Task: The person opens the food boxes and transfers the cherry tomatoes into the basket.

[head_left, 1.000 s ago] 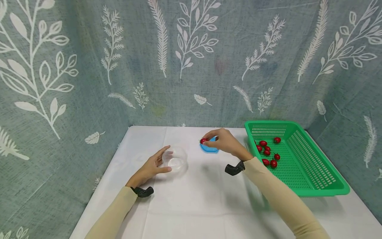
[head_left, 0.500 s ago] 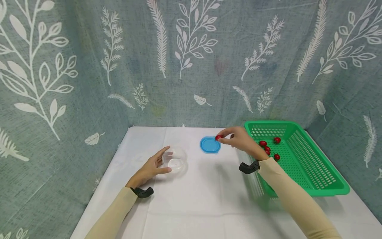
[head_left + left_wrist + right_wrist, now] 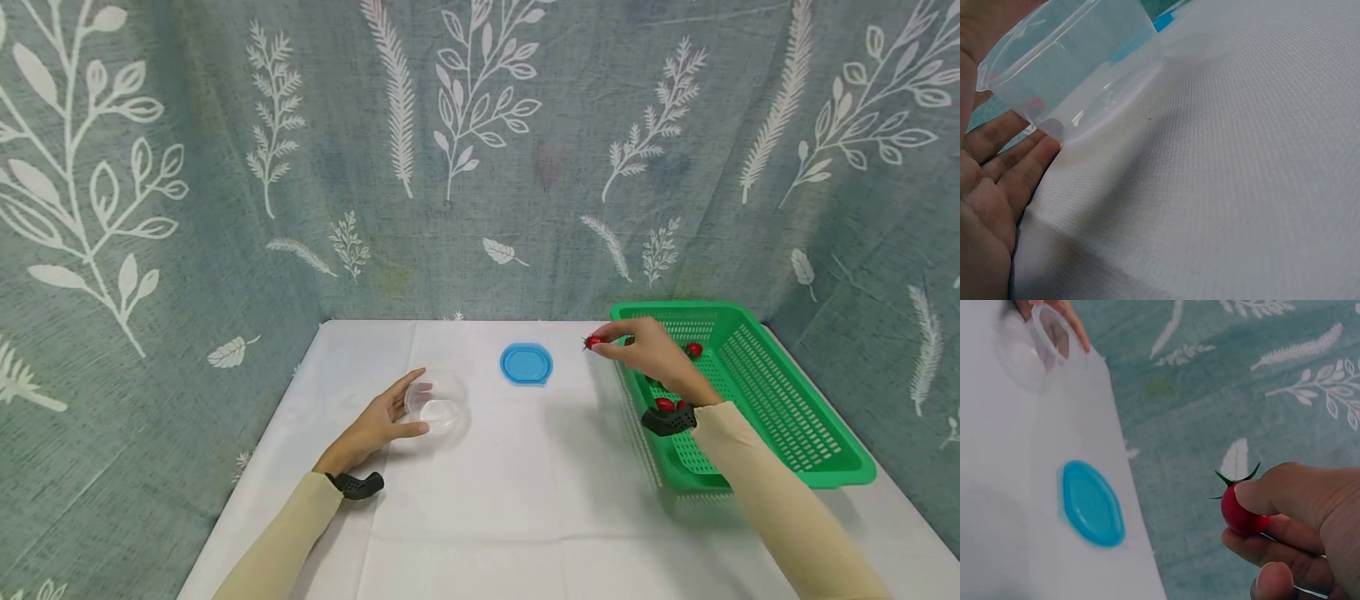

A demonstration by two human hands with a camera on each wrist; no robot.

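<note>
My right hand (image 3: pixel 651 354) pinches a red cherry tomato (image 3: pixel 595 342) between thumb and fingers, just beyond the left rim of the green basket. Close up in the right wrist view, the tomato (image 3: pixel 1242 511) shows its green leafy top. My left hand (image 3: pixel 375 432) holds a clear round plastic container (image 3: pixel 438 404) on the table, thumb on the near side and fingers on the far side. From the left wrist, the see-through container (image 3: pixel 1085 69) has fingertips against its wall, and nothing lies inside it. A blue lid (image 3: pixel 527 364) lies flat between the two hands.
The green basket (image 3: pixel 832 481) stands at the right, with several red tomatoes (image 3: pixel 693 350) inside, partly hidden by my right hand and wrist. A white cloth (image 3: pixel 480 492) covers the table. Patterned grey-green fabric (image 3: pixel 442 275) hangs at the back and sides.
My right hand has carried the cherry tomato rightward from over the blue lid to the basket's left rim, uncovering the lid. The left hand and container have stayed in place.
</note>
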